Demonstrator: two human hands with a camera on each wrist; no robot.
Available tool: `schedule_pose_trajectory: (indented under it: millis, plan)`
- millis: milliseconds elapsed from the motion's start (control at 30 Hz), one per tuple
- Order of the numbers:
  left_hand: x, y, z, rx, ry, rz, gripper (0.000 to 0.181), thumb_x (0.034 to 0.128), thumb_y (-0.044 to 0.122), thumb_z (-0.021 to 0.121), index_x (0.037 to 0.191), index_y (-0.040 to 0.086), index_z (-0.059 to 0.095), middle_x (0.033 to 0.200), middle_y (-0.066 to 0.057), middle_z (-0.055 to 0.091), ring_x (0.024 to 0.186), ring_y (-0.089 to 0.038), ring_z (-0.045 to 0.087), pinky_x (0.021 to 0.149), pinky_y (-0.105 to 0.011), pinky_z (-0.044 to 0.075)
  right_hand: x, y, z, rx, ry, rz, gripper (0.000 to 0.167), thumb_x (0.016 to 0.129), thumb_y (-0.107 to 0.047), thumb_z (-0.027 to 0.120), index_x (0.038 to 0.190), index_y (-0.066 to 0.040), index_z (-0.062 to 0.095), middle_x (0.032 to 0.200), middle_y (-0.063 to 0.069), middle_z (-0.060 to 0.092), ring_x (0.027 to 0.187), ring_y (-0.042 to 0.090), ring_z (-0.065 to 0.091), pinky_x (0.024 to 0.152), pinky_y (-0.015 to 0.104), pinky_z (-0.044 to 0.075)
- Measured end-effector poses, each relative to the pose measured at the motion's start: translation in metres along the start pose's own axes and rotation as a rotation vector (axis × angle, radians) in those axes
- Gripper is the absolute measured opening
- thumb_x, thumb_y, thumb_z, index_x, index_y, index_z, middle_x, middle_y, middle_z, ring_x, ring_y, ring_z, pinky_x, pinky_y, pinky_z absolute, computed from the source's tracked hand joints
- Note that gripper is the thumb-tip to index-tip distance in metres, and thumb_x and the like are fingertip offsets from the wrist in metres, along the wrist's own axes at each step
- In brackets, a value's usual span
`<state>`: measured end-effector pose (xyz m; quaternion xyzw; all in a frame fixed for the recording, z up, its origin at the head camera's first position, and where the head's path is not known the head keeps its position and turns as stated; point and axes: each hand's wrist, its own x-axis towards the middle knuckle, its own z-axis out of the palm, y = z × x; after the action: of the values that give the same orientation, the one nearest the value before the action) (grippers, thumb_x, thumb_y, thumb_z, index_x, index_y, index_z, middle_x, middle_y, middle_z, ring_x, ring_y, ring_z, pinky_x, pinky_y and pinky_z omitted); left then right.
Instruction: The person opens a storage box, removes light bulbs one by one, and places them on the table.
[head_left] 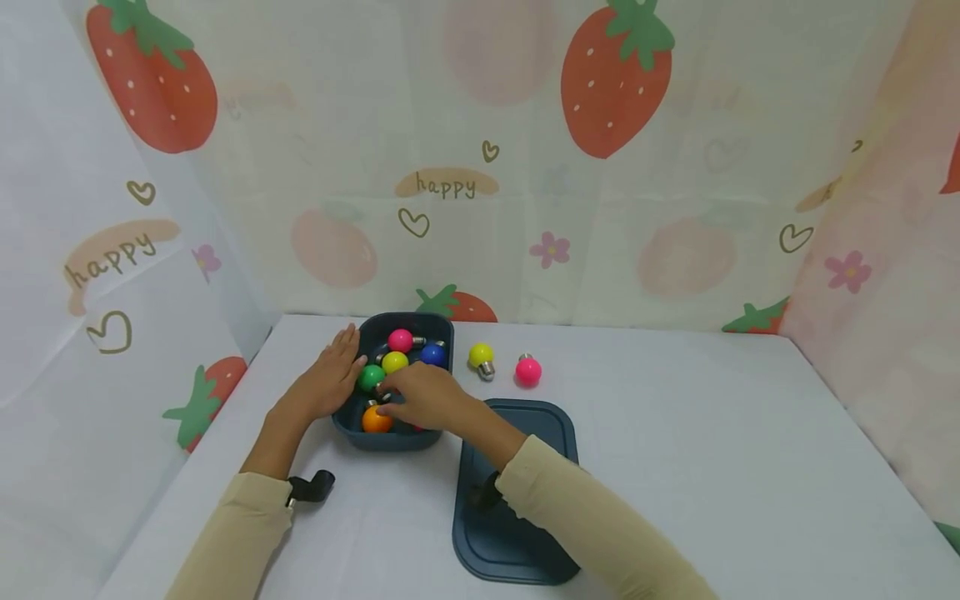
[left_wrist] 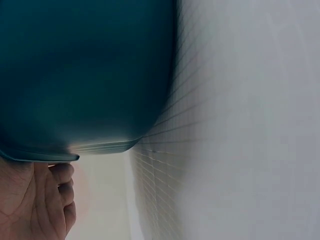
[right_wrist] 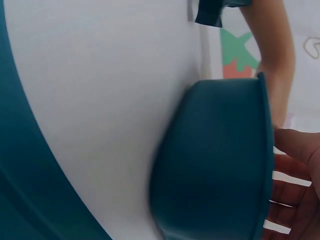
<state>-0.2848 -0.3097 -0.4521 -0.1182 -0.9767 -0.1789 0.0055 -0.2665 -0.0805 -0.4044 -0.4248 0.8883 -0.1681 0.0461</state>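
Observation:
A dark blue box holds several coloured toy bulbs, among them a green bulb, a yellow bulb, a blue bulb and an orange bulb. My left hand rests along the box's left rim, fingers extended; its palm and fingers also show by the rim in the left wrist view. Over the right rim reaches my right hand, thumb and fingers apart, close to the green and orange bulbs. In the right wrist view, the box wall hides its fingertips.
Right of the box, a yellow bulb and a pink bulb lie on the white table. A dark blue lid lies flat under my right forearm. Strawberry-print cloth stands around the back and sides.

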Motion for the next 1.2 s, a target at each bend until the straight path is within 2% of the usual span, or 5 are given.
schedule_pose_trajectory:
  millis: [367, 533, 767, 1033, 1200]
  plan:
    - [0.0, 0.001, 0.0, 0.007, 0.0, 0.004, 0.063, 0.1125, 0.029, 0.029, 0.157, -0.011, 0.01, 0.167, -0.026, 0.003, 0.154, -0.043, 0.001, 0.122, -0.06, 0.006, 0.013, 0.0, 0.016, -0.061, -0.017, 0.011, 0.04, 0.094, -0.042, 0.072, 0.125, -0.017, 0.074, 0.113, -0.005, 0.074, 0.093, 0.006, 0.061, 0.084, 0.019, 0.052]
    - [-0.001, 0.002, 0.0, 0.012, 0.004, 0.008, 0.063, 0.1126, 0.03, 0.028, 0.157, -0.011, 0.01, 0.167, -0.027, 0.004, 0.154, -0.043, 0.003, 0.122, -0.06, 0.008, 0.016, -0.001, 0.02, -0.059, -0.008, -0.011, 0.036, 0.094, -0.04, 0.072, 0.122, -0.018, 0.075, 0.107, -0.007, 0.074, 0.089, 0.006, 0.061, 0.079, 0.017, 0.051]
    - [-0.003, 0.003, 0.0, -0.001, -0.002, 0.002, 0.064, 0.1125, 0.032, 0.027, 0.157, -0.011, 0.009, 0.167, -0.026, 0.003, 0.154, -0.043, 0.001, 0.122, -0.06, 0.006, 0.017, -0.002, 0.025, -0.083, -0.035, -0.016, 0.034, 0.094, -0.039, 0.074, 0.122, -0.02, 0.076, 0.094, -0.01, 0.07, 0.081, 0.006, 0.057, 0.071, 0.015, 0.047]
    - [-0.004, 0.004, -0.001, 0.0, -0.003, 0.002, 0.063, 0.1125, 0.029, 0.029, 0.157, -0.01, 0.009, 0.167, -0.026, 0.003, 0.154, -0.043, 0.001, 0.121, -0.06, 0.007, 0.017, -0.002, 0.026, -0.029, -0.031, -0.028, 0.037, 0.092, -0.033, 0.077, 0.125, -0.017, 0.074, 0.106, -0.007, 0.073, 0.086, 0.007, 0.058, 0.079, 0.016, 0.049]
    - [-0.005, 0.005, -0.003, 0.001, -0.005, -0.005, 0.062, 0.1124, 0.027, 0.03, 0.158, -0.01, 0.009, 0.167, -0.026, 0.003, 0.154, -0.043, 0.001, 0.122, -0.06, 0.006, 0.012, -0.003, 0.019, -0.007, -0.009, -0.022, 0.037, 0.092, -0.032, 0.077, 0.126, -0.018, 0.074, 0.11, -0.007, 0.073, 0.091, 0.007, 0.058, 0.081, 0.018, 0.049]
